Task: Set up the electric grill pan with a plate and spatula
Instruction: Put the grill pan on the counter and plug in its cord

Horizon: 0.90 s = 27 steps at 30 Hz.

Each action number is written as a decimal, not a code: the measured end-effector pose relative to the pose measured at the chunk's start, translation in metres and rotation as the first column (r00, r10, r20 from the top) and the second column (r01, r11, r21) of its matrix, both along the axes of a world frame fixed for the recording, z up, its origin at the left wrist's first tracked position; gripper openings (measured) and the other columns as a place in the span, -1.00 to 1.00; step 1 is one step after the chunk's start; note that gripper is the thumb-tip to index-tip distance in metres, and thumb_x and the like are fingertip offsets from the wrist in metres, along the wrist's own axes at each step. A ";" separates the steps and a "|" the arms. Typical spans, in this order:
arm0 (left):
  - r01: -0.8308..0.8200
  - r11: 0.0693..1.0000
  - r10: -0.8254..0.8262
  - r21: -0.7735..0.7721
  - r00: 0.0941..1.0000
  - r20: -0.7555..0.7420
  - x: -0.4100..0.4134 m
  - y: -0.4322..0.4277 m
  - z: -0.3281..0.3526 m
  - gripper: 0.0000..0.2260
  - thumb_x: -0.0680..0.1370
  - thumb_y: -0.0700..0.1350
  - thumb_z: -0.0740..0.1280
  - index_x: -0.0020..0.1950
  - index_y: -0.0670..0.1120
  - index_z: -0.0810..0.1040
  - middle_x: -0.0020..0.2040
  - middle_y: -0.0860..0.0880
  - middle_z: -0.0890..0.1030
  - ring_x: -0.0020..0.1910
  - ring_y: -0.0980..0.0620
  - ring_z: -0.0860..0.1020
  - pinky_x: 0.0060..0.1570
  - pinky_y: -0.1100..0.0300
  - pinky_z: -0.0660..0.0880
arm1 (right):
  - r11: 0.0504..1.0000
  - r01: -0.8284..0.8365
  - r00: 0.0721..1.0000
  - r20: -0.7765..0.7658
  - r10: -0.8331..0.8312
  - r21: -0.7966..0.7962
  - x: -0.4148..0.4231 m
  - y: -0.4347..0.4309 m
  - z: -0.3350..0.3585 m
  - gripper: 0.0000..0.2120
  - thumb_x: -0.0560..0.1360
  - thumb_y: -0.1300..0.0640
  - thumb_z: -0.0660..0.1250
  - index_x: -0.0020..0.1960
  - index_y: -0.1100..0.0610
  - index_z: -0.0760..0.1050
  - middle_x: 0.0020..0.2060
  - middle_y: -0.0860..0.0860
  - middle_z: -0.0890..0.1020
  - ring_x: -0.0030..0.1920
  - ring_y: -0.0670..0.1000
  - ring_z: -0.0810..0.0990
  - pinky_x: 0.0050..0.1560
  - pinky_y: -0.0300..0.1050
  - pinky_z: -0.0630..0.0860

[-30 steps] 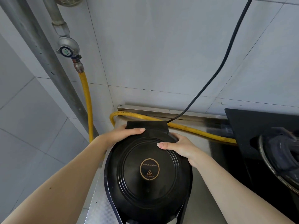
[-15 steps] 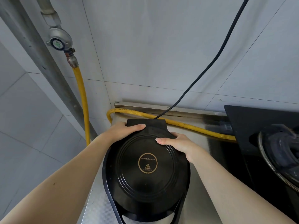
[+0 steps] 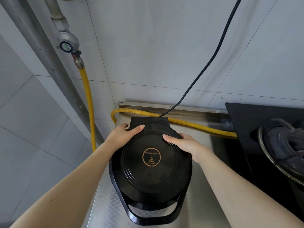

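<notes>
A gold ring on the lid of the electric grill pan is showing small characters, the word "Royalstar" and a triangular heat warning sign; finer print below is staying unreadable.

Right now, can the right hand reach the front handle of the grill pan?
Probably yes. The right hand rests on the grill pan lid near the back, and nothing lies between it and the front handle, which is bare.

black grill pan, yellow hose, grey tiles
</notes>
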<state>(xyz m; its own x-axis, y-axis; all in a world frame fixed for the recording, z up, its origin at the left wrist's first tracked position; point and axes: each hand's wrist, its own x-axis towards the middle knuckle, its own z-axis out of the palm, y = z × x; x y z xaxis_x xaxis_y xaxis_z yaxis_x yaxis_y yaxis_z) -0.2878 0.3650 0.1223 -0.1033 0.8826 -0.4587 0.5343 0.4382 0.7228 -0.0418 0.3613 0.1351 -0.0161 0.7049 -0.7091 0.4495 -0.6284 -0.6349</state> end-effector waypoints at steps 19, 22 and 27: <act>-0.290 0.957 0.290 -0.028 0.943 0.164 -0.013 -0.080 -0.002 -0.24 0.30 0.27 0.44 0.38 -0.06 0.36 0.23 -0.07 0.54 0.17 -0.11 0.53 0.14 -0.03 0.51 | 0.977 0.211 0.921 -0.331 -0.204 -0.014 0.025 -0.055 -0.020 -0.49 0.31 -0.16 0.51 0.20 -0.02 0.56 0.05 -0.05 0.69 0.09 0.02 0.63 0.02 -0.06 0.58; -0.312 0.950 0.312 -0.030 0.932 0.182 -0.016 -0.080 -0.002 -0.27 0.30 0.26 0.45 0.35 -0.05 0.37 0.14 -0.02 0.54 0.06 -0.05 0.52 0.00 0.05 0.50 | 0.978 0.208 0.929 -0.312 -0.200 -0.008 0.023 -0.052 -0.023 -0.45 0.28 -0.17 0.52 0.22 -0.03 0.56 0.09 -0.04 0.68 0.12 0.05 0.62 0.21 0.04 0.54; -0.340 0.939 0.343 -0.047 0.921 0.186 -0.024 -0.084 -0.001 -0.31 0.31 0.23 0.46 0.33 -0.04 0.39 0.12 -0.03 0.55 0.03 -0.06 0.53 -0.03 0.05 0.50 | 0.977 0.211 0.918 -0.339 -0.203 -0.014 0.012 -0.055 -0.023 -0.52 0.28 -0.16 0.53 0.15 -0.05 0.58 -0.02 -0.10 0.71 0.05 0.00 0.65 -0.08 -0.09 0.58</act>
<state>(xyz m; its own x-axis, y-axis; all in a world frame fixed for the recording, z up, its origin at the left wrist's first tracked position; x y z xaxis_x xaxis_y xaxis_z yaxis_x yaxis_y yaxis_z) -0.3119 0.2815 0.1211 -0.3078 0.8025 -0.5110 0.2047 0.5804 0.7882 -0.0293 0.3065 0.1123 -0.1031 0.7339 -0.6714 0.0678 -0.6682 -0.7409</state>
